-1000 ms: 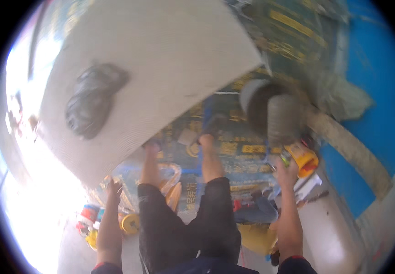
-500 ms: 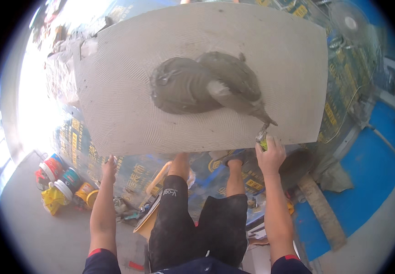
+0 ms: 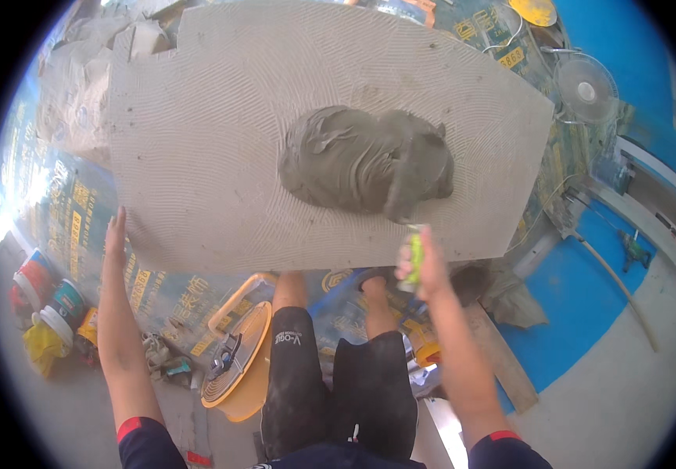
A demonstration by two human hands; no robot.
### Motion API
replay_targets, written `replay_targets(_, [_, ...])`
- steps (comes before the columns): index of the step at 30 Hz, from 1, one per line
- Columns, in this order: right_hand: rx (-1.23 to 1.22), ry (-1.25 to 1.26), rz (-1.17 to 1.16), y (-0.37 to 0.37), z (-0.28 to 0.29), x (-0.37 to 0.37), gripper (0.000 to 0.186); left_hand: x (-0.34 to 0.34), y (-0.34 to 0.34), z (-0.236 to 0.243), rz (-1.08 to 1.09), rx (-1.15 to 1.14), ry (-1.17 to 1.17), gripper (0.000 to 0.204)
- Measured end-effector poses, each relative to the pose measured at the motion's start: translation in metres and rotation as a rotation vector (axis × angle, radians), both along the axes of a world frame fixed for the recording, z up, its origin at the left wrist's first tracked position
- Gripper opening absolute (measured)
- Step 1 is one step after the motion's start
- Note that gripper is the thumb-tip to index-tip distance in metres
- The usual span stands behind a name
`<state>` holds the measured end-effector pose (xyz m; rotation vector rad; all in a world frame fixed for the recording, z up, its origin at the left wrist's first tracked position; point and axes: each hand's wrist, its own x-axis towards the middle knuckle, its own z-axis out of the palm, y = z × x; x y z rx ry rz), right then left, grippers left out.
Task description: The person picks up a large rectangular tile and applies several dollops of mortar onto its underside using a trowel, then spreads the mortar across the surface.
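Note:
A large pale slab (image 3: pixel 205 187) with combed ridges lies before me, a mound of wet grey mortar (image 3: pixel 338 160) heaped on its middle. My right hand (image 3: pixel 432 270) is wrapped round the bright green handle of a trowel (image 3: pixel 414 262), near the slab's front edge. The trowel's blade, coated in mortar, lies against the right part of the mound and is blurred. At the slab's front left corner, my left hand (image 3: pixel 116 236) has its fingers stretched out along the edge and holds nothing; whether it touches the slab I cannot tell.
Buckets (image 3: pixel 64 305) and a yellow bag (image 3: pixel 43 348) stand at the left. Below the slab are a round yellow stool (image 3: pixel 236 363) and my legs. A fan (image 3: pixel 586 91) is at the far right, a wooden plank (image 3: pixel 502 359) at the near right, on blue floor covering (image 3: pixel 549 344).
My right hand has brought the trowel left, its blade now over the mound. The mortar's pointed tail on the right is gone. My left hand has moved left to the slab's corner. The view has shifted.

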<state>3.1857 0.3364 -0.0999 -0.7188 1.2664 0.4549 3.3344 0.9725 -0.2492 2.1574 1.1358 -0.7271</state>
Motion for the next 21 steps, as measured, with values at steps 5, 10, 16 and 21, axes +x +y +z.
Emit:
replay_targets(5, [-0.264, -0.118, 0.412, 0.115, -0.03, 0.005, 0.047, 0.017, -0.066, -0.002, 0.018, -0.174, 0.157, 0.097])
replay_targets(10, [-0.608, 0.038, 1.566, 0.124, -0.015, 0.021, 0.057, 0.014, -0.026, 0.004, -0.076, -0.142, 0.189, 0.099])
replay_targets(16, [-1.245, 0.185, 1.306, -0.026, -0.027, -0.046, 0.058, 0.013, -0.036, -0.004, -0.088, -0.109, 0.198, 0.1])
replay_targets(21, [-0.372, 0.057, 0.052, 0.0, -0.047, -0.064, 0.041, 0.007, -0.033, -0.007, -0.037, -0.128, 0.184, 0.101])
